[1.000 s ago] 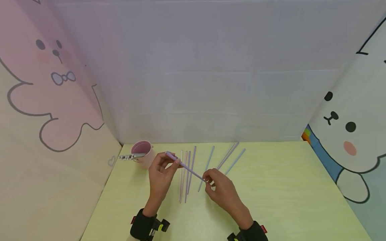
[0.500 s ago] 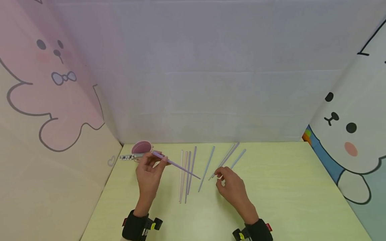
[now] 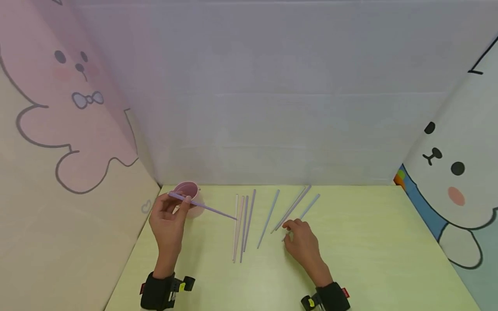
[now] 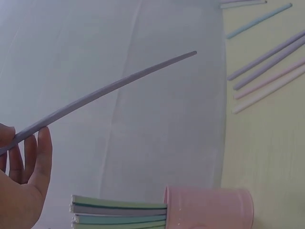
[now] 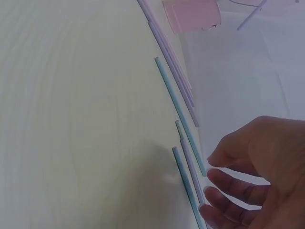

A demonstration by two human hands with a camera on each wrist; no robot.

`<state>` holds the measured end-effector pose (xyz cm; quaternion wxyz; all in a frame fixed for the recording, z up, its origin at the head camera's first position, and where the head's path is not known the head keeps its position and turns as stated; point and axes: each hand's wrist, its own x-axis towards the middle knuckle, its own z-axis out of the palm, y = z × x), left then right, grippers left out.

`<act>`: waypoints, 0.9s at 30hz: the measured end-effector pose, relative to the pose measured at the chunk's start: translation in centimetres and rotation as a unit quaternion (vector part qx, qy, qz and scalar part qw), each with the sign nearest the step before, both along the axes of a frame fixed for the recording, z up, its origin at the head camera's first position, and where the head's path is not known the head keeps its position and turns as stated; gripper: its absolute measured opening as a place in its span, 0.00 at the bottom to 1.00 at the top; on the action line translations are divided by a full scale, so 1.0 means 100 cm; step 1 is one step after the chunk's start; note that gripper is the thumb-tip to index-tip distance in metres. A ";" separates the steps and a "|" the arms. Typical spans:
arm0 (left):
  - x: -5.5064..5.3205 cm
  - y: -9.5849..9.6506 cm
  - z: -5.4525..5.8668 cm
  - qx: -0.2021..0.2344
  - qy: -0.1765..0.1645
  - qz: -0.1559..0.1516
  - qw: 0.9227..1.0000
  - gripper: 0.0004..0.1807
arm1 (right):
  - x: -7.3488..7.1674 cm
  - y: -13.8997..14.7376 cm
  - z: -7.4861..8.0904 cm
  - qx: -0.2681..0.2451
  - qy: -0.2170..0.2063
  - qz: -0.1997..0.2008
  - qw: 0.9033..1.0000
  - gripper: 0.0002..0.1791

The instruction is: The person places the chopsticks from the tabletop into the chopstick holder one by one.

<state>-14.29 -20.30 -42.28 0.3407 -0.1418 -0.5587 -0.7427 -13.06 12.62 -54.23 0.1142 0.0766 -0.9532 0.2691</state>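
My left hand (image 3: 167, 224) pinches the thick end of a purple chopstick (image 3: 214, 211) and holds it raised, its thin tip pointing right. Behind that hand stands a pink cup (image 3: 197, 198). In the left wrist view, several pale green and purple sticks (image 4: 119, 210) poke out of the cup. My right hand (image 3: 303, 239) hovers with loosely bent fingers over the near end of a light blue chopstick (image 3: 311, 204), nothing visibly gripped. Just left of it, another purple chopstick (image 3: 294, 207) lies close along a pale one.
Mid-table lie a white chopstick (image 3: 235, 227), a pink one (image 3: 238, 229) and two purple ones, roughly side by side. A single light blue chopstick (image 3: 268, 219) lies right of them. Fabric walls (image 3: 272, 129) border the table's back and sides.
My left hand has carried the purple chopstick leftward, in front of the cup. My right hand has let go of its thin end and moved right to the light blue chopstick.
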 end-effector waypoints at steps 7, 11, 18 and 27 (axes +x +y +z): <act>-0.005 -0.029 0.009 0.015 0.014 0.065 0.998 0.16 | -0.004 0.006 -0.013 0.000 -0.001 -0.087 0.996 0.06; -0.009 -0.045 0.015 0.021 0.034 0.106 0.994 0.17 | -0.008 0.010 -0.019 0.007 -0.007 -0.124 0.992 0.10; -0.016 -0.064 0.021 0.017 0.061 0.163 0.985 0.16 | -0.011 0.012 -0.027 0.023 -0.006 -0.162 0.987 0.17; -0.016 -0.070 0.014 -0.006 0.050 0.207 0.977 0.16 | -0.018 0.012 -0.028 0.051 -0.013 -0.186 0.981 0.25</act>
